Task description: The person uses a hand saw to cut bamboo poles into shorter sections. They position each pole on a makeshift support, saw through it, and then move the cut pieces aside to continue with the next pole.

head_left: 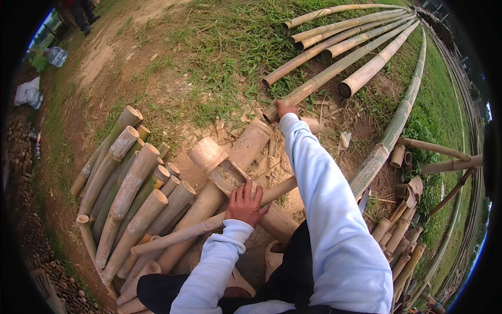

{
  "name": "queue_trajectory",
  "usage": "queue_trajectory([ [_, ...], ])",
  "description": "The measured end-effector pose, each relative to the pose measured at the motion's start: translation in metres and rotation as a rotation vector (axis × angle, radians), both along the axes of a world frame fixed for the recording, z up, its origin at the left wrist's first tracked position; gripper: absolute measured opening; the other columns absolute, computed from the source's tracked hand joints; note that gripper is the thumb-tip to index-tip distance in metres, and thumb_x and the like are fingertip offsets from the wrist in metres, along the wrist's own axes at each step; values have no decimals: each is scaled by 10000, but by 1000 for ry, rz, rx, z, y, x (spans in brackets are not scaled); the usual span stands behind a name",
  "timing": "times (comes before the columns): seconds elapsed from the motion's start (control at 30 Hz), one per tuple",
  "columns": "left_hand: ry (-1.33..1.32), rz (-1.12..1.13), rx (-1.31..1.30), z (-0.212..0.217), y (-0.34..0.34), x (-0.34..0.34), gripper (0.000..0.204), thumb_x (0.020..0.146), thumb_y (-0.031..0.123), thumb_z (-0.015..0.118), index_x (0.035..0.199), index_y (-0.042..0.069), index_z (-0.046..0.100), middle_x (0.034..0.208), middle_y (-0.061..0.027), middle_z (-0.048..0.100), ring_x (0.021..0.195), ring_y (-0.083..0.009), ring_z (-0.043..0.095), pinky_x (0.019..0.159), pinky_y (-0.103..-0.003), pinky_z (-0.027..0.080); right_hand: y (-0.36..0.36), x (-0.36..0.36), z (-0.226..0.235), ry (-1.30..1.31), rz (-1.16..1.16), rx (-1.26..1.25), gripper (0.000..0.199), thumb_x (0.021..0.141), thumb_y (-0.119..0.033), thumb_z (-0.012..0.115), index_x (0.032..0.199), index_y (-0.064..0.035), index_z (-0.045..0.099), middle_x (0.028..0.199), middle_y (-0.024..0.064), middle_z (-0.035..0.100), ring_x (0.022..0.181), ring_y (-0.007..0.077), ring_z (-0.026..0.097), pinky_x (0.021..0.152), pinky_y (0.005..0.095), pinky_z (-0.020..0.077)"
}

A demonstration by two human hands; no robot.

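My right hand (286,108) reaches far forward and is closed around the cut end of a long bamboo pole (334,70). My left hand (246,203) lies with fingers spread over a notched bamboo piece (228,175), its palm by a thinner bamboo pole (209,224). A thick bamboo log (250,144) runs beneath, crossed by the notched piece. My right palm and thumb are mostly hidden.
Cut bamboo lengths (141,178) are stacked at left. More long poles (366,68) fan out over the grass at far right. Short pieces (405,235) pile up at lower right, near a blade-like metal tool (364,199). A person's legs (81,14) show at far left.
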State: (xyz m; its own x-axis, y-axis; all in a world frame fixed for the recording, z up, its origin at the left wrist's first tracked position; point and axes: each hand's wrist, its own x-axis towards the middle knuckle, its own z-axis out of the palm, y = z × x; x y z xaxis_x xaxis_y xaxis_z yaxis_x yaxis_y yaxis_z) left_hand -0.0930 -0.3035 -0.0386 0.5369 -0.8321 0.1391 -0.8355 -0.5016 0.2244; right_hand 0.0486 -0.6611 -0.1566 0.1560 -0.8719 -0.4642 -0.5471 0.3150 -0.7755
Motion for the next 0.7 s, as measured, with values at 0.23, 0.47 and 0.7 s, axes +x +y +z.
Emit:
queue_trajectory([
  [0.23,1,-16,-25,-6,-9,-8,622,742,483,826,1196,125,598,1407,-169,537,1183,-344,567,1026,-473,445,-9,-66,89,-421,-163,130,726,677,-251,858,1223,111,546,1149,224,674,952,339,707,810,447,601],
  [0.47,57,44,-52,-25,-2,-1,552,772,514,789,1126,126,621,1400,-169,519,1231,-356,529,1028,-488,419,38,-156,250,-1064,-46,295,488,866,-163,789,1232,-13,503,1045,117,627,928,283,672,863,460,599],
  [0.7,456,136,-343,13,-4,40,543,949,521,640,1265,80,660,1287,-163,619,1215,-317,580,1041,-426,447,102,-251,275,-1141,16,283,415,907,-182,764,1206,2,543,1055,114,649,945,260,688,861,430,599],
])
